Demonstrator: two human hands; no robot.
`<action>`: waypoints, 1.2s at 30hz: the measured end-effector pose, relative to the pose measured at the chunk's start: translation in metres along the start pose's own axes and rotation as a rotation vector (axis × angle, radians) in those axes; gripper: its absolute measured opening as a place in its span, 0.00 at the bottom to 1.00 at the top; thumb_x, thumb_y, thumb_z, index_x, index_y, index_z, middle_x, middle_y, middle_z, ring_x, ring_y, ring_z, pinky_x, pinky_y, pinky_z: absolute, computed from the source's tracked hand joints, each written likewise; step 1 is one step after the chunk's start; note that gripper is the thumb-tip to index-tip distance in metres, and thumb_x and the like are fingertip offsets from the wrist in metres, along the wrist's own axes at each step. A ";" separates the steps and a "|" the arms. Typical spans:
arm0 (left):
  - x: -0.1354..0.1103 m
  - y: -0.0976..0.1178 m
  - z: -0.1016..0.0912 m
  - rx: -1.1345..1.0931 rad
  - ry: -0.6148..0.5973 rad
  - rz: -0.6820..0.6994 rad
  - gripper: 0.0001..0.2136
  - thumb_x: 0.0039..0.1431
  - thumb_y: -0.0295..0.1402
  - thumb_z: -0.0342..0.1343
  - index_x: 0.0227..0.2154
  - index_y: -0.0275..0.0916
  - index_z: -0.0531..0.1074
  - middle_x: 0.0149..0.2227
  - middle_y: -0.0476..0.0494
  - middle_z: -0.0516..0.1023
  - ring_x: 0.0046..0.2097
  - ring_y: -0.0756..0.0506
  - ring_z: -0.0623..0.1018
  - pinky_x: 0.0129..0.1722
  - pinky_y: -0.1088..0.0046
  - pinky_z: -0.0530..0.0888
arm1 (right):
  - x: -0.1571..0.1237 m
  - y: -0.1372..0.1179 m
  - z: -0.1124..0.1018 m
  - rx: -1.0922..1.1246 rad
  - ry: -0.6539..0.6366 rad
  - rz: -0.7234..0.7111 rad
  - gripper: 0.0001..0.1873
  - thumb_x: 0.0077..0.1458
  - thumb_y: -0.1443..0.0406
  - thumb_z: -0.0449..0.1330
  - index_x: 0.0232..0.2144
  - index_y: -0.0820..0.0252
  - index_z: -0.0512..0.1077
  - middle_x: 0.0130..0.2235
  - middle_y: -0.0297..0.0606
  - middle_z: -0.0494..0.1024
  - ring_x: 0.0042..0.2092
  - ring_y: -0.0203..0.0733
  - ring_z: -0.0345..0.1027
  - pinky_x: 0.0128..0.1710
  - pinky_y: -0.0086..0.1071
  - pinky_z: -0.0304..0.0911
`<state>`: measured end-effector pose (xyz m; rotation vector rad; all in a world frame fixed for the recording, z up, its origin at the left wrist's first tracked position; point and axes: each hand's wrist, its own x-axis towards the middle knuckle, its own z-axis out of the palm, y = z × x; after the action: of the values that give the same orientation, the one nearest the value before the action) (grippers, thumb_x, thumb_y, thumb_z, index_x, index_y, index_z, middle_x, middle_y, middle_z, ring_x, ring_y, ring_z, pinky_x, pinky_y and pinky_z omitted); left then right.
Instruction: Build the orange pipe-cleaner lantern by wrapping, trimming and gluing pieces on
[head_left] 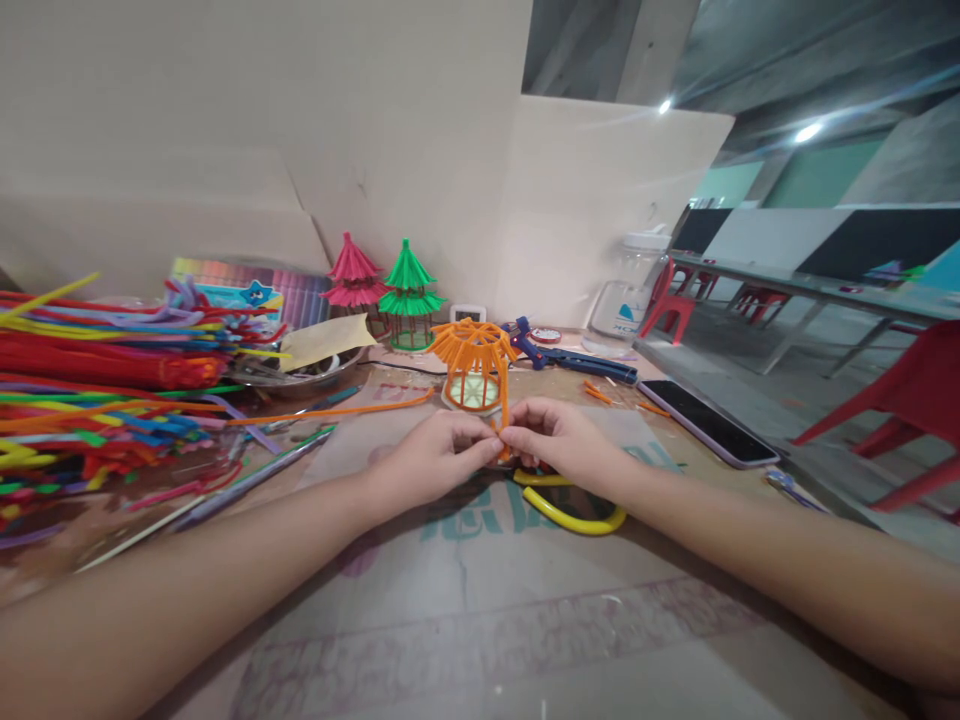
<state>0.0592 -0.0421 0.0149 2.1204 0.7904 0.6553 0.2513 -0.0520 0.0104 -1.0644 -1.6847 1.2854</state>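
Note:
My left hand (435, 452) and my right hand (559, 440) meet at the table's middle, fingertips pinched together on an orange pipe cleaner (504, 412) that rises between them. Just behind them stands a small orange pipe-cleaner pavilion (474, 365) with a fringed roof. Yellow-handled scissors (574, 512) lie under my right wrist. A long loose orange pipe cleaner (337, 410) lies to the left of the pavilion.
A big heap of coloured pipe cleaners (97, 390) fills the left. A pink pavilion (352, 280) and a green pavilion (409, 295) stand at the wall. A blue glue gun (570, 358), a phone (709, 422), a plastic jar (626, 290) and red chairs (900, 420) are on the right.

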 end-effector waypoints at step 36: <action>0.001 -0.001 0.000 0.100 0.029 0.101 0.07 0.58 0.32 0.58 0.30 0.36 0.79 0.30 0.47 0.81 0.31 0.51 0.76 0.34 0.78 0.69 | 0.000 -0.001 0.001 -0.016 -0.022 -0.026 0.18 0.51 0.51 0.63 0.30 0.60 0.67 0.25 0.28 0.70 0.23 0.29 0.61 0.24 0.26 0.59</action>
<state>0.0592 -0.0406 0.0143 2.2586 0.7491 0.7141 0.2504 -0.0529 0.0116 -1.0380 -1.7228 1.2730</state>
